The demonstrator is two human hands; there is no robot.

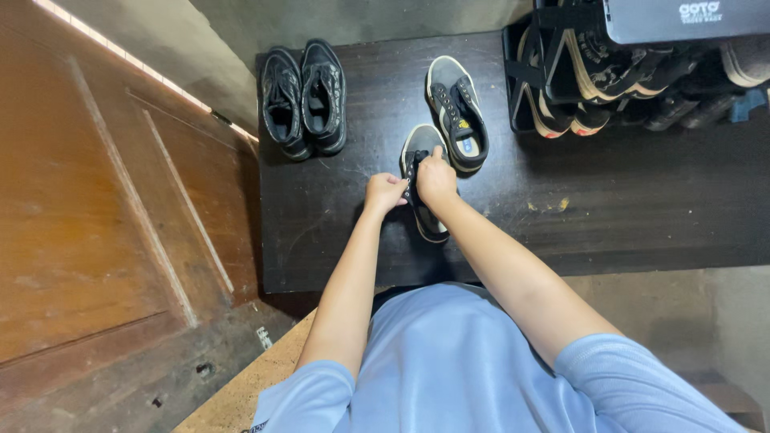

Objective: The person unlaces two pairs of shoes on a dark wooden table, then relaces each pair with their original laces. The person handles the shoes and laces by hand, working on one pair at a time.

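Both your hands are closed on the laces of the near sneaker (423, 180), left hand (383, 192) and right hand (435, 178), mid-bench (642, 200). Uneven pulling could drag it off the near edge.

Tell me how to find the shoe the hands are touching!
Look at the dark wooden bench in front of the person. Near its middle lie two black sneakers with pale soles; the nearer sneaker is the one. Unlike the other sneaker just beyond it and the all-black pair at the bench's far left, the left hand and right hand rest on it.
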